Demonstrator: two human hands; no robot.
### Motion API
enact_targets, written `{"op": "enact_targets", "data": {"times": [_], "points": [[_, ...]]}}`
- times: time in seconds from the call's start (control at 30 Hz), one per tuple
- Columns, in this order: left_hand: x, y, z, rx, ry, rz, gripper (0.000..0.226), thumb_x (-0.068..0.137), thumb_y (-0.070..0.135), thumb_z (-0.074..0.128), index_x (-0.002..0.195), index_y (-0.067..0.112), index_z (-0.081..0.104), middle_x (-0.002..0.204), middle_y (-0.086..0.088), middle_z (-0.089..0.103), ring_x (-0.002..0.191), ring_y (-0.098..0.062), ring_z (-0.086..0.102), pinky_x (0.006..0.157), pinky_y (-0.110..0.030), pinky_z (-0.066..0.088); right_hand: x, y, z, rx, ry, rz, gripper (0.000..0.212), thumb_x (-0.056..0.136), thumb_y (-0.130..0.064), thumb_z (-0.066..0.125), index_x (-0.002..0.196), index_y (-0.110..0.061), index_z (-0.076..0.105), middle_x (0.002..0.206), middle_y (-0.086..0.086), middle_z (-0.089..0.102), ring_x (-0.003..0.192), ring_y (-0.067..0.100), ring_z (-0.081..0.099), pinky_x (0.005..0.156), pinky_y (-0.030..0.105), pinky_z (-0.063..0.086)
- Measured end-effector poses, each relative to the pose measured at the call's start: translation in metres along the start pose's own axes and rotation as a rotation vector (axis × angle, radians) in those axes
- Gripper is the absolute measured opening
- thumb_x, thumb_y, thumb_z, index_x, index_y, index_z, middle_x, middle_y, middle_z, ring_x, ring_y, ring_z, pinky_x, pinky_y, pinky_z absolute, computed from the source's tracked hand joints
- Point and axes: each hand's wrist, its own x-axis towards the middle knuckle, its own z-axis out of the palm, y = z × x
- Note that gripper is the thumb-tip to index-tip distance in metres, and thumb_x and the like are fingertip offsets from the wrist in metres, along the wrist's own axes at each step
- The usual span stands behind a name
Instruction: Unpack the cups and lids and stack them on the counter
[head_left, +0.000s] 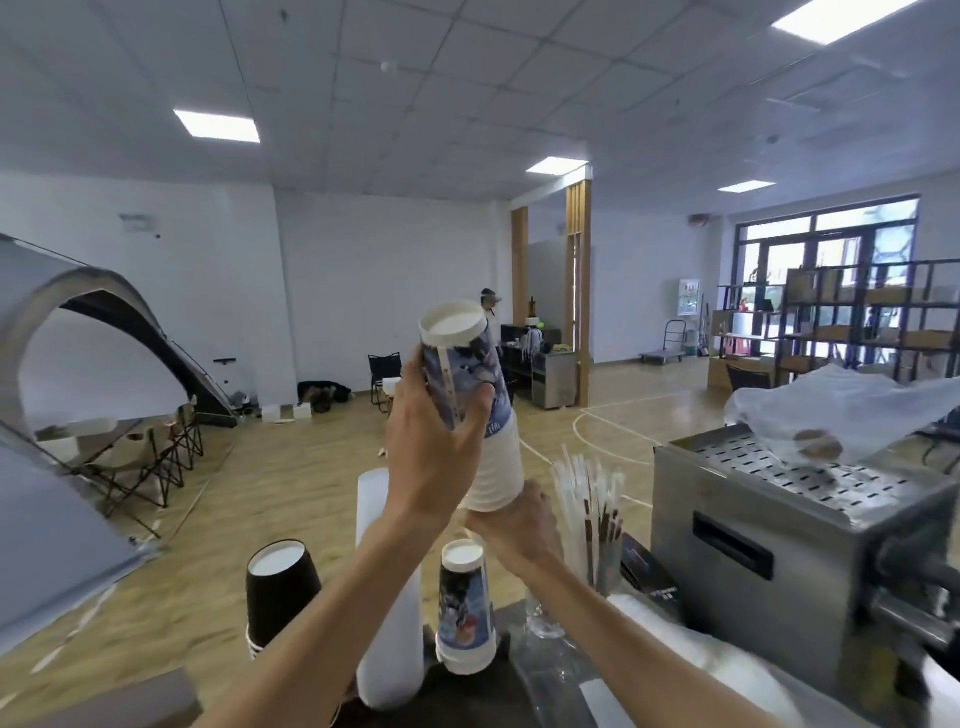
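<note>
A tall inverted stack of printed paper cups (480, 410) is held up in the air in front of me, bottoms upward. My left hand (436, 447) grips the upper, blue-printed part of the stack. My right hand (519, 519) holds the white lower end from beneath. On the counter below stand a shorter stack of printed cups (465, 608), a stack of black cups (280, 587) and a white sleeve of lids or cups (387, 597).
A steel machine (779, 530) stands at the right with an empty clear plastic bag (841, 410) on top. Wrapped straws (587, 499) stand in a glass next to my right hand. A tent, folding chairs and shelves stand farther off.
</note>
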Motion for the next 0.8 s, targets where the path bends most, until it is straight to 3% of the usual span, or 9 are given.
{"op": "enact_targets", "data": {"times": [0.13,0.33,0.47,0.6,0.8], "points": [[0.014,-0.021,0.014,0.022,-0.016,-0.037,0.065,0.088,0.032,0.071,0.143,0.033,0.037,0.132,0.010,0.058,0.122,-0.015,0.057,0.102,-0.048,0.051,0.007,0.001,0.023,0.029,-0.095,0.047,0.097,0.056,-0.062,0.083,0.134,-0.018,0.045,0.121,0.000,0.060,0.103,0.023,0.062,0.088,0.041,0.055],[0.012,-0.058,0.037,0.101,-0.068,-0.107,0.066,0.086,0.041,0.069,0.143,0.027,0.039,0.130,0.004,0.057,0.122,-0.019,0.055,0.099,-0.048,0.052,0.019,0.023,0.039,0.014,-0.205,0.105,0.091,0.060,-0.061,0.083,0.132,-0.017,0.046,0.120,0.002,0.064,0.093,0.020,0.057,0.078,0.033,0.050],[0.002,-0.087,0.046,0.126,-0.078,-0.150,0.065,0.089,0.036,0.070,0.145,0.027,0.037,0.133,0.002,0.054,0.121,-0.019,0.057,0.100,-0.049,0.051,0.018,0.045,0.057,0.017,-0.287,0.155,0.099,0.048,-0.073,0.078,0.128,-0.021,0.050,0.115,-0.003,0.067,0.100,0.021,0.065,0.087,0.040,0.056],[-0.008,-0.109,0.052,0.179,-0.085,-0.214,0.065,0.092,0.036,0.065,0.148,0.021,0.035,0.134,-0.003,0.054,0.122,-0.022,0.054,0.104,-0.050,0.047,0.015,0.062,0.070,-0.021,-0.343,0.198,0.098,0.051,-0.074,0.078,0.127,-0.019,0.050,0.112,-0.003,0.063,0.102,0.022,0.063,0.086,0.038,0.054],[-0.026,-0.128,0.058,0.247,-0.082,-0.296,0.056,0.095,0.028,0.064,0.143,0.011,0.040,0.133,-0.007,0.050,0.122,-0.024,0.046,0.105,-0.036,0.040,0.007,0.088,0.083,-0.020,-0.374,0.231,0.099,0.051,-0.071,0.077,0.129,-0.017,0.049,0.123,0.001,0.064,0.110,0.024,0.062,0.092,0.041,0.053]]}}
